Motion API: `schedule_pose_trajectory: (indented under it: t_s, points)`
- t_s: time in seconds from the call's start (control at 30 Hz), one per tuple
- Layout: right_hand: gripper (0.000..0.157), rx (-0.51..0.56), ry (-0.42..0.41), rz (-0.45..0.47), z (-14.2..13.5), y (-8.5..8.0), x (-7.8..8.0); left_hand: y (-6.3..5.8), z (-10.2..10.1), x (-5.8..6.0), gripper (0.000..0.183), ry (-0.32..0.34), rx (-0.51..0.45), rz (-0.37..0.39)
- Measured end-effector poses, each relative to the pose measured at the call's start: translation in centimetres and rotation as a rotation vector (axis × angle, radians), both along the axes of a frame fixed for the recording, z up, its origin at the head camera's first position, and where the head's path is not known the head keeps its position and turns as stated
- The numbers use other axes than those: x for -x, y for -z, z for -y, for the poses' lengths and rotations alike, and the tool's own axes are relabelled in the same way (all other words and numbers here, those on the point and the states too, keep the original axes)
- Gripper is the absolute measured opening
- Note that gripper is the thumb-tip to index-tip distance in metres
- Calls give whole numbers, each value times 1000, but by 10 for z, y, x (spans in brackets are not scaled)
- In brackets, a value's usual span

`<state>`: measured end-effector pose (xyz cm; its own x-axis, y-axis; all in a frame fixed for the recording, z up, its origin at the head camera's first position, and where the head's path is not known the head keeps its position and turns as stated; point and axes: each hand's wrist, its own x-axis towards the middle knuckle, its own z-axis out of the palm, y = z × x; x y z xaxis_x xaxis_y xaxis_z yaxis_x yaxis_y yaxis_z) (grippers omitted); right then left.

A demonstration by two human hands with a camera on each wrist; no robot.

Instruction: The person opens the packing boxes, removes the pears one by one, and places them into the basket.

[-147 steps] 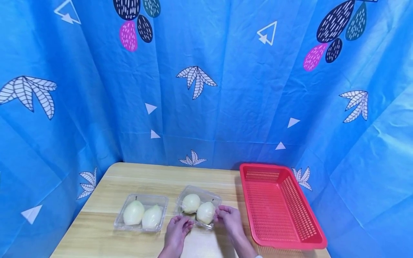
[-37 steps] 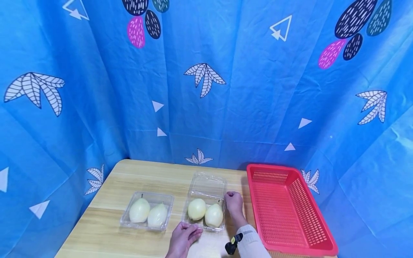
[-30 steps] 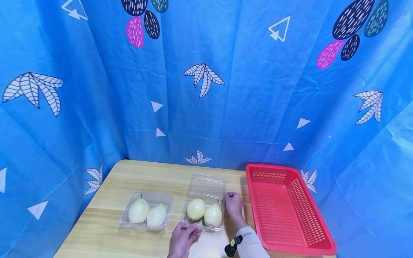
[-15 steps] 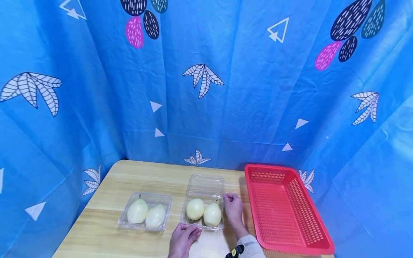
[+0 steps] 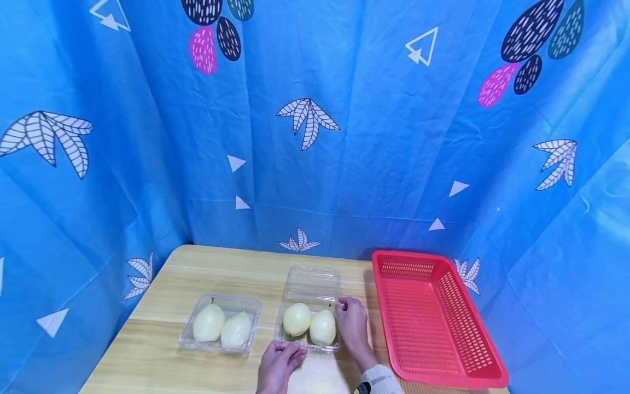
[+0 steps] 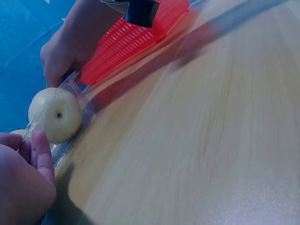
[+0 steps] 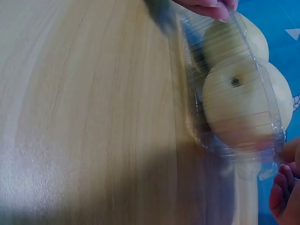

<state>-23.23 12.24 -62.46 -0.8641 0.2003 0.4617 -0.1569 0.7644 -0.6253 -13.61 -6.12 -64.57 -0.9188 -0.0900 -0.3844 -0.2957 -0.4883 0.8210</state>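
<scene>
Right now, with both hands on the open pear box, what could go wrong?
The lid of the open box lies folded back, so a tilt could let the pears roll out. The left hand and right hand grip only its edges, so the plastic might flex or slip. The right hand might also bump the red basket beside it.

A blue curtain [image 5: 290, 180], printed with leaves [image 5: 310, 123], triangles [image 5: 459, 187] and drops [image 5: 533, 33], hangs behind the pale wood-grained worktop [image 5: 236, 271] and along its left and right sides; light glares off the worktop's near part.
</scene>
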Motion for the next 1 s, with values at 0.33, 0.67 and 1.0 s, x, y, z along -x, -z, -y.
schedule_pose_trajectory:
  t_s: [0.33, 0.67, 1.0]
  points:
    - [12, 26, -18, 18, 1, -1, -1, -2, -2, 2, 80, -89, 237, -18]
    - [12, 26, -27, 30, -1, 2, -1, -3, 1, 3, 103, 3, 428, -62]
    - [12, 15, -40, 9, -1, 2, 1, -3, 2, 2, 94, 43, 801, 28]
